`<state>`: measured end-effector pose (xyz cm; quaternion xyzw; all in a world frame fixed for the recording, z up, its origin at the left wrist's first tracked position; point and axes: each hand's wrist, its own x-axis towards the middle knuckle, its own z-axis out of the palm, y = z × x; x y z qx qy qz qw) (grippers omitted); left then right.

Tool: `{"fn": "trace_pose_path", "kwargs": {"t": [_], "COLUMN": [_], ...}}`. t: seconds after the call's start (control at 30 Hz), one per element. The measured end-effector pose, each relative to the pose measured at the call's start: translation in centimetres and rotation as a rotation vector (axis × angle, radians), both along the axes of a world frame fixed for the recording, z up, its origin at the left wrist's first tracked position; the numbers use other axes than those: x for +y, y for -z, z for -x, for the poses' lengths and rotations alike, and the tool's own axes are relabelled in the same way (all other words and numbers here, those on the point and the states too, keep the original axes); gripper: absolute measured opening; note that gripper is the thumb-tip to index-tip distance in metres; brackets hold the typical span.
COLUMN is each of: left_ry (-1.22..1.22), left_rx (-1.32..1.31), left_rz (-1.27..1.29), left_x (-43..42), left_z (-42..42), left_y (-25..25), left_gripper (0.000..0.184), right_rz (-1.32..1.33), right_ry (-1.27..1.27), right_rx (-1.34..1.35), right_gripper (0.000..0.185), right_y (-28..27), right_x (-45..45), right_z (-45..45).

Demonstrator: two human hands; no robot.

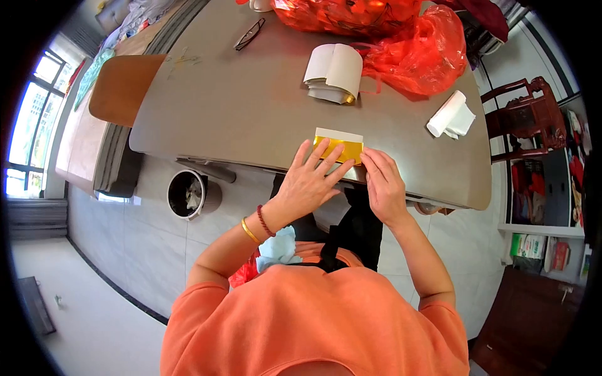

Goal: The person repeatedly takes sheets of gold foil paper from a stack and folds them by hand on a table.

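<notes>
Spreading its open fingers, my left hand (310, 188) lies over the gold-and-white sheet (352, 150) at the near edge of the counter (238, 113). My right hand (385, 188) has its fingers bunched at the sheet's right end; I cannot tell whether they grip. Uneven pressure could skew or crease the sheet, I judge, and pulling nearward could tip it over the edge. A careless reach could topple the curled stack (335, 66).

I count two hands, one sheet beneath them, one stack (layers uncountable), one white bundle (450, 116), one pair of glasses (249, 34) and one bin (186, 194); the red plastic (417, 56) overlaps too much to count.
</notes>
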<state>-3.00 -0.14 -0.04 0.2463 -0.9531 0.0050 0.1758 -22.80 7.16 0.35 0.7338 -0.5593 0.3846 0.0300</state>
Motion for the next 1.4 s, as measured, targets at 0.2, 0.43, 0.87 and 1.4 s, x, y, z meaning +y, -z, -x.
{"fn": "trace_pose_path", "kwargs": {"t": [0.2, 0.43, 0.87, 1.4], "left_ry": [0.010, -0.007, -0.011, -0.132], "left_rx": [-0.004, 0.017, 0.000, 0.007], "left_rz": [0.022, 0.026, 0.036, 0.057], "left_x": [-0.1, 0.0, 0.1, -1.1], "left_z": [0.0, 0.1, -0.1, -4.7], "left_y": [0.0, -0.1, 0.5, 0.0], "left_gripper": [0.076, 0.071, 0.070, 0.060], "right_rz": [-0.120, -0.151, -0.162, -0.044], "right_ry": [0.094, 0.100, -0.045, -0.070], "right_rx": [0.050, 0.141, 0.316, 0.296], "right_gripper": [0.040, 0.038, 0.066, 0.040], "right_y": [-1.2, -0.2, 0.1, 0.9], "right_x": [-2.4, -3.0, 1.7, -0.2], "right_z": [1.6, 1.9, 0.4, -3.3]}}
